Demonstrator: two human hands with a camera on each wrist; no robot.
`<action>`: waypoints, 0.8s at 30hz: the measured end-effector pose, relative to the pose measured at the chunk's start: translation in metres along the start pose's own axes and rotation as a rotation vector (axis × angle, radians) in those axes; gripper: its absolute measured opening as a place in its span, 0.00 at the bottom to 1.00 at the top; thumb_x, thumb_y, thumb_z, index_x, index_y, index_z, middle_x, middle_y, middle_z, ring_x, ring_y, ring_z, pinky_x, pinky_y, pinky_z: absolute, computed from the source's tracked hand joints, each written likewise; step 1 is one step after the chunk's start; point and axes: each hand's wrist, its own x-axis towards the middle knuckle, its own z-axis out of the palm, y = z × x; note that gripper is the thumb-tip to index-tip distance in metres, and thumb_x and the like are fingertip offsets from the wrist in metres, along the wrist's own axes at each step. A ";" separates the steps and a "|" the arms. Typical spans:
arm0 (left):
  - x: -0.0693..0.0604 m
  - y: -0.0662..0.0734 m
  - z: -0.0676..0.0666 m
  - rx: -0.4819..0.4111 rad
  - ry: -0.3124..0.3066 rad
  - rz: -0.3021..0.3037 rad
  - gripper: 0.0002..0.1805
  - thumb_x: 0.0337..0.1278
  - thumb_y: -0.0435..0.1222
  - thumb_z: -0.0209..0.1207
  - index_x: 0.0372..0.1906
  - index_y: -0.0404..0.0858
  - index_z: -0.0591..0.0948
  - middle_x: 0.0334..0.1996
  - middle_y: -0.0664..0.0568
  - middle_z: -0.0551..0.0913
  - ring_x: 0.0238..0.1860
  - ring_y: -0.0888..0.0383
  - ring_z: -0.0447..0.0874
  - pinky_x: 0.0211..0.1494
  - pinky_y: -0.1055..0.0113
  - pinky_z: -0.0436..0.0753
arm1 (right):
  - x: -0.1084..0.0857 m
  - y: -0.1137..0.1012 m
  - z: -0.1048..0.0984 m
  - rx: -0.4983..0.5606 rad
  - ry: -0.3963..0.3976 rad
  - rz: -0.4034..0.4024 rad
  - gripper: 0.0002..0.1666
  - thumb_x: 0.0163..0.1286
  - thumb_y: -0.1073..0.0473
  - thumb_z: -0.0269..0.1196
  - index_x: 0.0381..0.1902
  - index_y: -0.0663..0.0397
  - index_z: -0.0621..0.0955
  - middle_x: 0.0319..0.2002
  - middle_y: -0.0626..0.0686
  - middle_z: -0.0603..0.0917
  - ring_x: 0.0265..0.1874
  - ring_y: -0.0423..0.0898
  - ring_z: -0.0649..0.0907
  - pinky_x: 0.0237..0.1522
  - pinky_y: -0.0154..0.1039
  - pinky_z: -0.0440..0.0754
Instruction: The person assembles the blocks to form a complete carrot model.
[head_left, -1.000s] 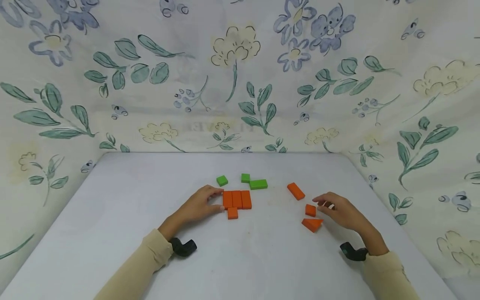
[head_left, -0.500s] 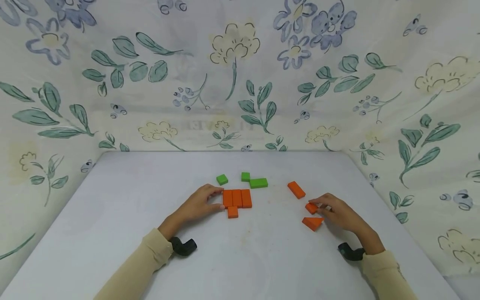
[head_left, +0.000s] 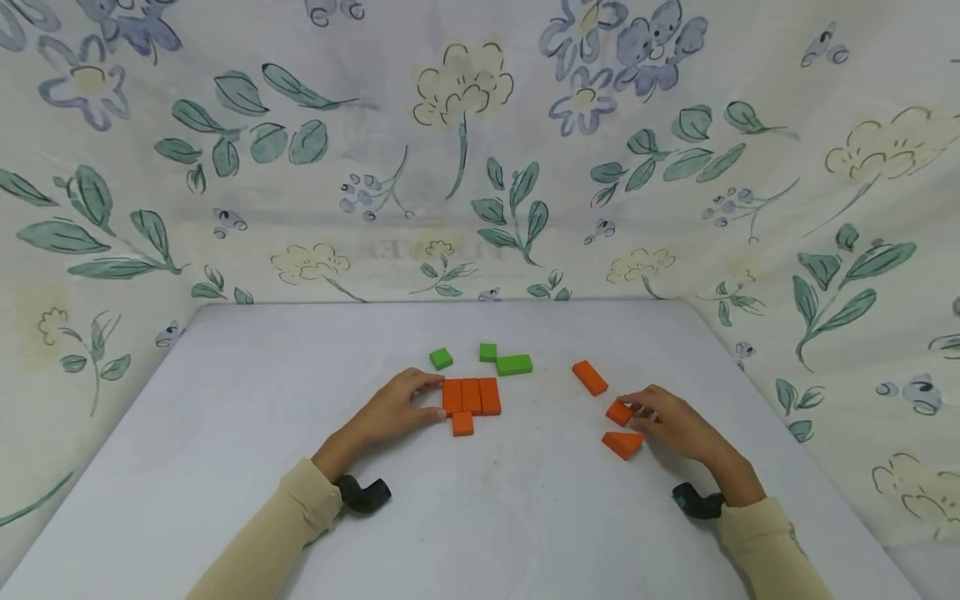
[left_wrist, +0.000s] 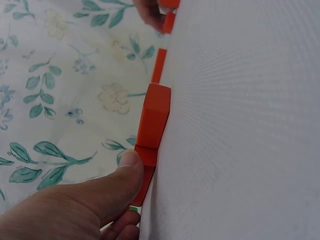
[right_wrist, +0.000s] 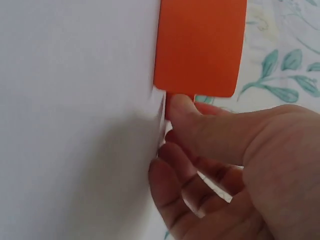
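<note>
In the head view, three upright orange blocks (head_left: 470,396) stand side by side in a row, with a small orange square block (head_left: 462,423) against their near side. My left hand (head_left: 401,404) holds the leftmost block of the row, the index finger at its far corner and the thumb at its near corner. The left wrist view shows that thumb against the orange side. On the right, my right hand (head_left: 671,421) pinches another small orange block (head_left: 618,412) between thumb and fingers. A wedge-shaped orange block (head_left: 622,444) lies just nearer, and its large face fills the right wrist view's top.
Beyond the orange row lie a green square block (head_left: 441,358), another small green block (head_left: 487,352) and a longer green block (head_left: 514,365). A tilted orange rectangular block (head_left: 590,377) lies beyond my right hand. Floral cloth (head_left: 337,167) hangs behind the white table (head_left: 480,533).
My right hand has come down from beside the small orange block and taken hold of it, and the block has turned slightly. My left hand has kept its place at the row.
</note>
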 end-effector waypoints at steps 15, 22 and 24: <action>-0.004 0.002 0.001 -0.004 0.011 0.001 0.34 0.57 0.49 0.69 0.67 0.43 0.75 0.56 0.50 0.79 0.60 0.51 0.76 0.66 0.49 0.75 | 0.003 0.007 -0.003 0.018 -0.059 -0.033 0.25 0.65 0.65 0.67 0.61 0.61 0.78 0.45 0.53 0.81 0.38 0.42 0.78 0.39 0.29 0.81; -0.002 0.000 0.001 -0.004 0.010 -0.002 0.34 0.57 0.50 0.69 0.68 0.44 0.75 0.57 0.51 0.78 0.60 0.52 0.75 0.66 0.50 0.75 | 0.000 0.009 -0.003 0.041 -0.042 -0.013 0.20 0.66 0.61 0.68 0.56 0.57 0.81 0.47 0.52 0.82 0.39 0.42 0.78 0.39 0.30 0.80; -0.001 0.000 0.001 0.001 0.009 0.000 0.34 0.57 0.49 0.69 0.68 0.44 0.75 0.57 0.50 0.78 0.60 0.52 0.75 0.66 0.49 0.75 | -0.001 0.009 -0.002 0.045 -0.038 -0.007 0.20 0.66 0.60 0.68 0.55 0.57 0.81 0.47 0.52 0.82 0.39 0.43 0.78 0.38 0.30 0.80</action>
